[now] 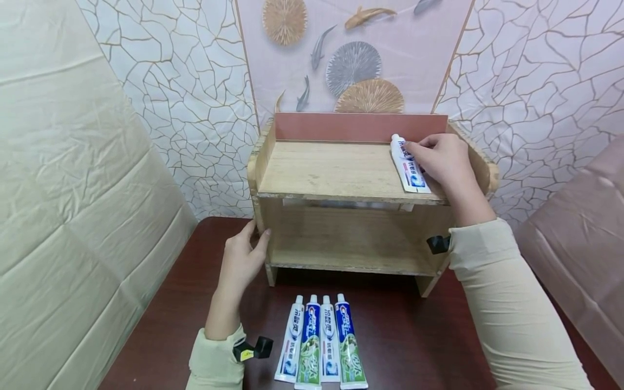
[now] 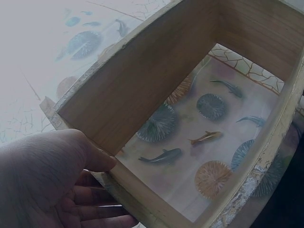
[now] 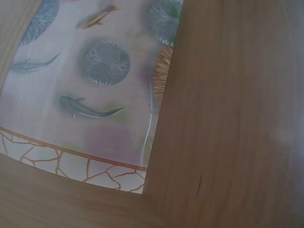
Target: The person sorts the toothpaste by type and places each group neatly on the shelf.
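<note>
In the head view, a two-tier wooden shelf (image 1: 322, 176) stands on the table. My right hand (image 1: 443, 160) pinches a white and blue toothpaste tube (image 1: 408, 167) at the right end of the upper tier, its cap pointing to the back. At the shelf's left side, my left hand (image 1: 240, 261) grips the side panel. The left wrist view shows the thumb on the inner face of that panel (image 2: 152, 202) and the fingers outside. The right wrist view holds only the shelf's inner boards (image 3: 228, 114); the right hand is out of sight there.
Several toothpaste tubes (image 1: 311, 344) lie side by side on the dark red table (image 1: 409, 336), white ones alternating with blue and green ones, caps toward the shelf. A reddish strip (image 1: 341, 127) lines the upper tier's back. Behind hangs a patterned cloth (image 1: 195, 97).
</note>
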The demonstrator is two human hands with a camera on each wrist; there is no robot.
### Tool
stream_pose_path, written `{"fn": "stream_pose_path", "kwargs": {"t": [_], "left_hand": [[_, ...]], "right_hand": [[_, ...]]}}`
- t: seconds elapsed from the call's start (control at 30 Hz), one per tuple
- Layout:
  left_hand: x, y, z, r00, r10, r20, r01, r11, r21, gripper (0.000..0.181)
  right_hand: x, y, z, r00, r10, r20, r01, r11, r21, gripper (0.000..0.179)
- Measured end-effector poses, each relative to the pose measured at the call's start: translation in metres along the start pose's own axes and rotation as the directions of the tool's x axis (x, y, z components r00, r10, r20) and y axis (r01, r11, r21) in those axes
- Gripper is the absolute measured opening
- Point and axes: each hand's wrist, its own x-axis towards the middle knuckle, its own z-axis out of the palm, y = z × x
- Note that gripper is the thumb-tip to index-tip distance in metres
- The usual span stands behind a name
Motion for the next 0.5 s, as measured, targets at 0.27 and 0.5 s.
{"fn": "stream_pose_path", "kwargs": {"t": [0.27, 0.5], "left_hand": [[-0.0005, 0.0011, -0.0007, 1.000, -0.001, 0.002, 0.001, 1.000, 0.000, 0.046], [-0.0001, 0.0006, -0.0006, 1.000, -0.007, 0.004, 0.007, 1.000, 0.007, 0.044]], "right_hand": [[-0.0032, 0.0002, -0.0013, 1.000, 0.003, 0.002, -0.003, 1.000, 0.010, 0.063], [-0.0075, -0.0011, -0.0025, 1.000, 0.023, -0.011, -0.023, 1.000, 0.020, 0.065]]}}
